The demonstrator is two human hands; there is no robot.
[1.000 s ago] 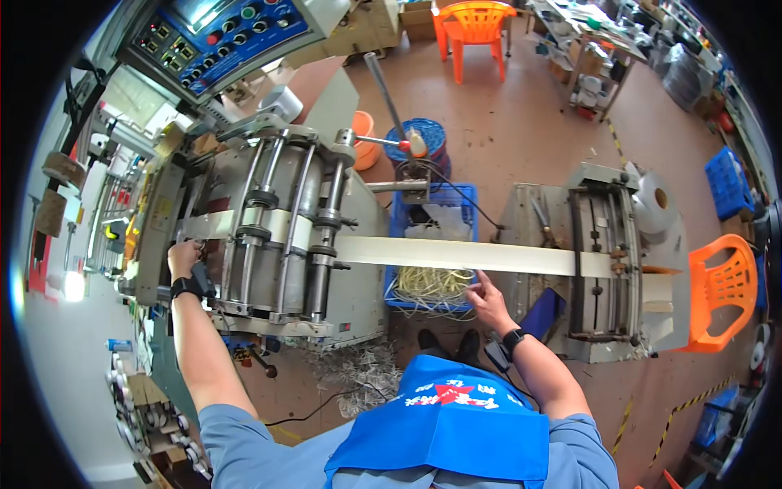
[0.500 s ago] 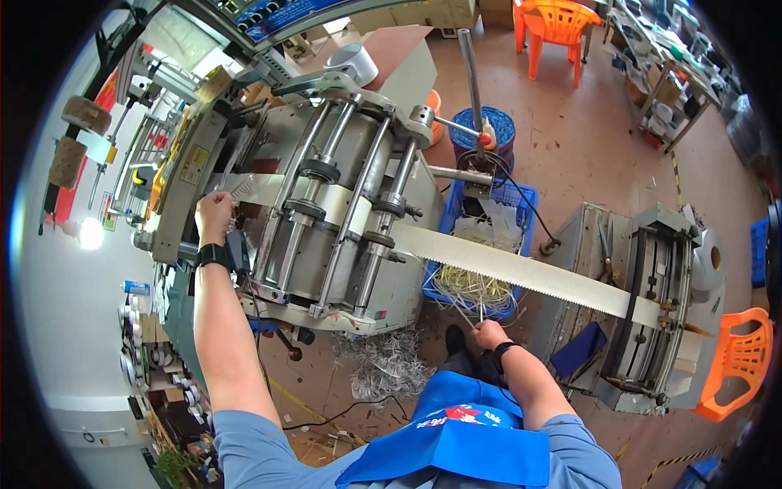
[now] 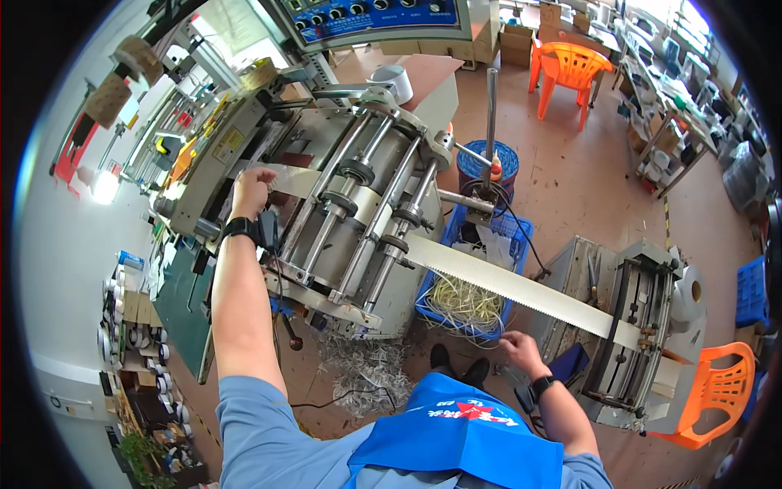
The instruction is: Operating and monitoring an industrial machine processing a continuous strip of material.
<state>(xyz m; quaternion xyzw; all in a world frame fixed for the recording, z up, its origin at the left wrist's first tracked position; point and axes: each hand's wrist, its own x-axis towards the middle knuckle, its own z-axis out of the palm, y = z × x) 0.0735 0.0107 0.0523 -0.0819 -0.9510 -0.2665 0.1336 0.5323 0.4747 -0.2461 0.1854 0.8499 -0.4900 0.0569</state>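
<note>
A long white strip (image 3: pixel 513 285) with a toothed edge runs from the roller stand (image 3: pixel 643 301) on the right into the grey roller machine (image 3: pixel 358 220). At the machine's left side, my left hand (image 3: pixel 251 194) is closed, its fingertips at the strip's left end. What lies between those fingers is hidden. My right hand (image 3: pixel 523 352) hovers near the front right corner of the blue basket (image 3: pixel 423 297), with its fingers loosely bent and apart. Nothing shows in it. Tangled pale trimmings (image 3: pixel 464 306) fill the front of that basket.
A heap of clear shavings (image 3: pixel 362 371) lies on the floor before the machine. A metal post (image 3: pixel 491 114) with a cable rises behind the basket. Orange chairs (image 3: pixel 717 391) stand at right and far back. A blue control panel (image 3: pixel 366 18) hangs overhead.
My view has shifted, bringing the control panel further in. My right hand has moved away from the basket, and the thin pale pieces at its fingers are gone. The left hand remains by the machine.
</note>
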